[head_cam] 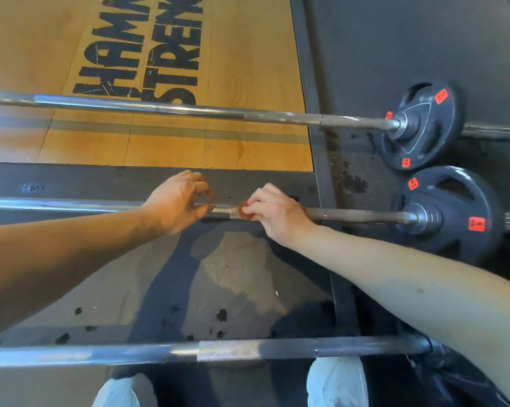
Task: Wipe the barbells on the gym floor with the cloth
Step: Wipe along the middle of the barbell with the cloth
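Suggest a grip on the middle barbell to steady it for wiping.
Take the bare shaft of the middle barbell left of the cloth, from above, wrapping under: it is a thin round bar lying level, apparently raised by its plate.

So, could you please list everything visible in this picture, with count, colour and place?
barbells: three, steel grey, across the floor: far, middle, near.
weight plates: at least two, black with orange-red stickers, right ends of far and middle barbells.
cloth: one, red, on the middle barbell.
wooden platform: one, tan with black letters, upper left.
rubber floor: one, dark grey, around the platform.
shoes: two, pale grey, bottom edge.
left hand: one, at the middle barbell, fingers curled.
right hand: one, holds the cloth on the middle barbell.
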